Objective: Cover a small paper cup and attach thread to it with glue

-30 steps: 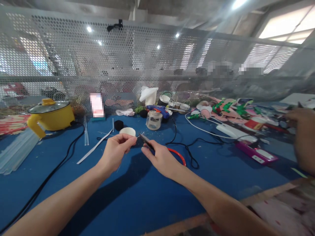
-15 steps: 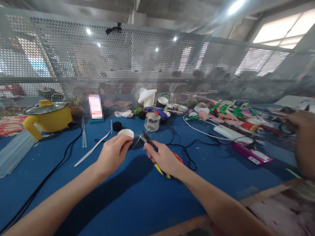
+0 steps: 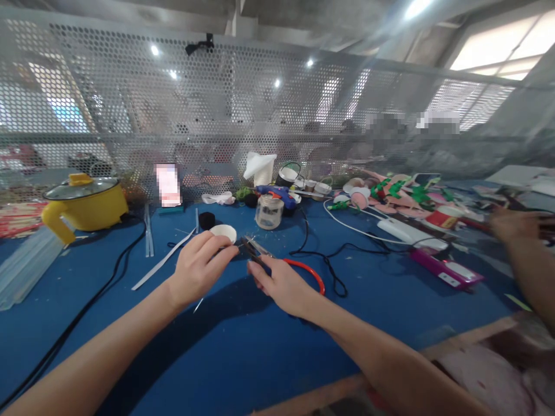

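Pliers (image 3: 256, 257), dark-nosed, red-handled, fill the curled right grip (image 3: 284, 283); the left grip's (image 3: 198, 267) hold I cannot tell

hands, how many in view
3: the left hand at centre-left, the right hand holding pliers near the centre, and a blurred co-worker's hand at far right; another could be hidden there.

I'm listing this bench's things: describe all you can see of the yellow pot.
The yellow pot has a smooth body and a thick handle curving toward the camera. Its see-through, glass-looking lid, topped by a yellow knob, is on. It rests upright on the blue table at the left, and a black cord seems to join its right side.
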Demonstrator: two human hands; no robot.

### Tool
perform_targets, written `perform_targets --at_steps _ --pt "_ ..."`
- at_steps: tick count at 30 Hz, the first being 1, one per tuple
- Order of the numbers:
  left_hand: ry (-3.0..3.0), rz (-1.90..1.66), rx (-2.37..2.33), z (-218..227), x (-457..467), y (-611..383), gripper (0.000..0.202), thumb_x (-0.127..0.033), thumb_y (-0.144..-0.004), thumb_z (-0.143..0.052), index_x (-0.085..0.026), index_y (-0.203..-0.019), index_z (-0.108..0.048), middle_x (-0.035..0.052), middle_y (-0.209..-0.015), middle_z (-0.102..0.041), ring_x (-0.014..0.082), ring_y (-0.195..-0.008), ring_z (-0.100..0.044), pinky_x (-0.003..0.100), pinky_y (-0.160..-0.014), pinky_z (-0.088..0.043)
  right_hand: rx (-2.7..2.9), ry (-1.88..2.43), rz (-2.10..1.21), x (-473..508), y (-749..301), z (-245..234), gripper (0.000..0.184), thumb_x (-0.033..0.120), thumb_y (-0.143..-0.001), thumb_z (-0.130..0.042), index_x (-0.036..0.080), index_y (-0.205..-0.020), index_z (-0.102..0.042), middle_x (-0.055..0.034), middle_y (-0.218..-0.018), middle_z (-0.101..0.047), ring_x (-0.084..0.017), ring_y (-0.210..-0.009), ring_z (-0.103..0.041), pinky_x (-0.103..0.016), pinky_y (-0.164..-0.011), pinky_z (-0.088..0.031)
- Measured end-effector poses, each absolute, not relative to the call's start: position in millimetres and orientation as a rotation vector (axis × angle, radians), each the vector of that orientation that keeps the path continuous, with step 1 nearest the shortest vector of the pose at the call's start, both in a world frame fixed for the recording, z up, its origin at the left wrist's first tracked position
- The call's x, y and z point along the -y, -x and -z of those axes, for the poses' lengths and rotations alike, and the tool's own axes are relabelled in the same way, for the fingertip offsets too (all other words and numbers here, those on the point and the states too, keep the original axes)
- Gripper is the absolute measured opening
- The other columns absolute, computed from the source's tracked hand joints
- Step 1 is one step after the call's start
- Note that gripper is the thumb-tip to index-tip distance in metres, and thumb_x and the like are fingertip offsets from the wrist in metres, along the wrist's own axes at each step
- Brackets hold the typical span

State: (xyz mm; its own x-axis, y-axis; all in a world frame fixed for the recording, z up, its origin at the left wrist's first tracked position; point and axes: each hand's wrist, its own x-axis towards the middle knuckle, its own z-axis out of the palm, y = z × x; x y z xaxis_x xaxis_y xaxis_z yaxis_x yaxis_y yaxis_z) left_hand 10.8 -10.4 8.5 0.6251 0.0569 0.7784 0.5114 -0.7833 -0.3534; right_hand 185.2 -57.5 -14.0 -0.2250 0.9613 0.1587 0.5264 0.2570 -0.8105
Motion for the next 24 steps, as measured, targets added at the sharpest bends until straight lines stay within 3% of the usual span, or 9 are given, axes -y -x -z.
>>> perform_targets --at_steps 7,10,12,15,17,19,21,24 --pt "2.501 1.285 0.623 -9.2 14.4 -15.2 0.010 -0.015 -0.074 -0.054 -0.019 -0.074 -0.063 0.0053 -0.073 -0.064 0.0131 -0.064 -0.054 0.026 -0.061 -0.043 1.917 1.394 -0.701 58.7 -184.8 9.8 0.031 0.039 -0.085 -0.032 0.016 -0.074 -0.050 0.0001 -0.055 -0.050 -0.011 -0.049 -0.047 -0.024 -0.049 -0.035" --pt "2.752 1.730 1.257 -13.8 20.2 -24.3 0.005 -0.020 -0.069 -0.060 -0.017 -0.065 -0.062 0.0026 -0.064 -0.061 0.0110 -0.057 -0.052 0.023 -0.054 -0.041 1.917 1.425 -0.604 57.3 -184.3 10.4 0.028 0.036 -0.085 -0.034 0.016 -0.074 -0.049 -0.0011 -0.058 -0.052 -0.012 -0.051 -0.048 -0.025 -0.051 -0.036" --pt "2.898 2.069 1.864 -17.4 22.2 -29.1 0.012 -0.024 -0.063 -0.065 -0.016 -0.058 -0.057 -0.0014 -0.053 -0.054 0.0065 -0.044 -0.043 0.019 -0.042 -0.033 1.917 1.409 -0.536 56.3 -184.0 11.4 0.025 0.035 -0.085 -0.035 0.016 -0.075 -0.049 -0.0021 -0.062 -0.054 -0.013 -0.054 -0.049 -0.025 -0.052 -0.036" --pt "3.077 2.255 2.389 -20.7 20.6 -29.8 0.021 -0.029 -0.059 -0.068 -0.015 -0.056 -0.052 -0.0045 -0.050 -0.047 0.0026 -0.038 -0.032 0.016 -0.037 -0.024 1.918 1.389 -0.509 56.0 -184.3 11.1 0.023 0.033 -0.084 -0.036 0.017 -0.076 -0.049 -0.0023 -0.063 -0.054 -0.013 -0.056 -0.048 -0.025 -0.054 -0.036" --pt "3.196 2.103 2.330 -21.5 18.5 -26.7 0.021 -0.031 -0.062 -0.066 -0.015 -0.058 -0.053 -0.0040 -0.053 -0.049 0.0028 -0.041 -0.034 0.016 -0.039 -0.026 1.909 1.411 -0.561 55.8 -185.5 9.3 0.024 0.034 -0.084 -0.035 0.017 -0.073 -0.048 -0.0014 -0.059 -0.052 -0.013 -0.053 -0.047 -0.025 -0.052 -0.036" --pt "3.243 1.731 2.076 -21.9 17.8 -22.6 0.020 -0.032 -0.070 -0.058 -0.015 -0.060 -0.055 -0.0024 -0.054 -0.052 0.0043 -0.043 -0.038 0.017 -0.041 -0.029 1.874 1.435 -0.638 54.9 -187.8 7.0 0.027 0.035 -0.085 -0.034 0.017 -0.070 -0.047 -0.0002 -0.055 -0.049 -0.012 -0.049 -0.045 -0.025 -0.051 -0.036" --pt "3.126 1.357 1.702 -22.2 18.8 -19.2 0.023 -0.030 -0.076 -0.050 -0.015 -0.061 -0.057 -0.0004 -0.053 -0.054 0.0068 -0.045 -0.042 0.019 -0.045 -0.033 1.821 1.426 -0.720 53.1 -190.6 5.4 0.029 0.037 -0.085 -0.032 0.017 -0.069 -0.046 0.0007 -0.053 -0.048 -0.011 -0.046 -0.044 -0.024 -0.049 -0.036" --pt "2.769 1.106 1.005 -21.5 20.2 -16.3 0.017 -0.019 -0.078 -0.047 -0.015 -0.070 -0.061 0.0047 -0.065 -0.061 0.0127 -0.060 -0.052 0.023 -0.058 -0.041 1.790 1.404 -0.795 51.6 -192.5 4.7 0.030 0.038 -0.085 -0.032 0.017 -0.069 -0.045 0.0014 -0.053 -0.048 -0.009 -0.043 -0.043 -0.023 -0.047 -0.036"
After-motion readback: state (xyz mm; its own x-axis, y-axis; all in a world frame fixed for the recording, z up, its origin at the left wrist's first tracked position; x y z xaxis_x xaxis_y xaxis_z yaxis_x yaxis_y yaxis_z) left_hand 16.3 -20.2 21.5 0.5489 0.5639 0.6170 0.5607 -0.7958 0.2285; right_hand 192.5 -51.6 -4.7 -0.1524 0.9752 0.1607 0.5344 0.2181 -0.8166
